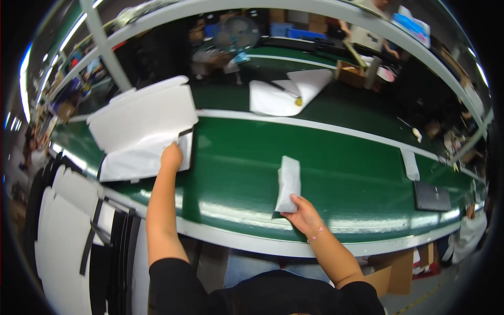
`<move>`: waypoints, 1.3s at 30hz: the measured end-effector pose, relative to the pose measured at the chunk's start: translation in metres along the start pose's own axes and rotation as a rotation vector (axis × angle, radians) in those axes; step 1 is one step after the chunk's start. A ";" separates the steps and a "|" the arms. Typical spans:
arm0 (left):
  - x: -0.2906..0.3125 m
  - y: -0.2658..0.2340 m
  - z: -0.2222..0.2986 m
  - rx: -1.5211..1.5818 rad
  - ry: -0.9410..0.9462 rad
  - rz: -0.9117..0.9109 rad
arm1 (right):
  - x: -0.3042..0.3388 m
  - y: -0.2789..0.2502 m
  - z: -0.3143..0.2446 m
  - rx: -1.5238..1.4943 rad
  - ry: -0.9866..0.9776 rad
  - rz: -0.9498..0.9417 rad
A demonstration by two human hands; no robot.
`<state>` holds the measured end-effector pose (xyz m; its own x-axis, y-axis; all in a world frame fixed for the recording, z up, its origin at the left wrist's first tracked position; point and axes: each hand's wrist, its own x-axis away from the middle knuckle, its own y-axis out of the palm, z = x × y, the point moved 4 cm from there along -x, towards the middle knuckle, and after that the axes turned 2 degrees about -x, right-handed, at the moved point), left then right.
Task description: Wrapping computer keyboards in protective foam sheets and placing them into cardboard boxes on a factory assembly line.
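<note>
An open flat cardboard box (144,107), white inside, lies at the left of the green conveyor belt with its lid raised at the back. A white sheet or wrapped item (131,161) fills its bottom. My left hand (172,156) is closed at the right end of the box, close to a dark slot; what its fingers grip is hidden. In front of me, my right hand (303,215) holds the lower end of a slim white wrapped packet (289,184), thumb on top, above the belt.
At the belt's right end are a dark flat box (432,196) and another white packet (409,164). White sheets (283,97) lie on the far belt behind a pale rail. Several folded boxes (68,210) stand at the lower left. A person (367,37) works across the line.
</note>
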<state>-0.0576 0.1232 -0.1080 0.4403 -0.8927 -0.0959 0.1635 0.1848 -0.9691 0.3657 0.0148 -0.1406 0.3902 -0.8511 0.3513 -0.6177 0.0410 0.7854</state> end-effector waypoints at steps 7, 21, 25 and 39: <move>-0.020 -0.004 -0.030 0.149 -0.088 -0.011 | 0.002 0.004 0.004 -0.008 -0.012 0.039; -0.036 0.007 -0.003 0.281 -0.058 0.039 | 0.000 0.015 0.013 -0.047 0.093 0.070; -0.022 0.005 0.005 0.278 0.015 0.055 | 0.002 0.013 0.011 -0.014 0.064 0.077; 0.108 0.002 0.096 0.322 0.385 -0.320 | 0.023 0.049 0.008 0.057 -0.088 -0.088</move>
<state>0.0749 0.0666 -0.0990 -0.0171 -0.9983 0.0558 0.5211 -0.0566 -0.8516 0.3387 -0.0073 -0.0981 0.3849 -0.8927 0.2344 -0.6222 -0.0634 0.7803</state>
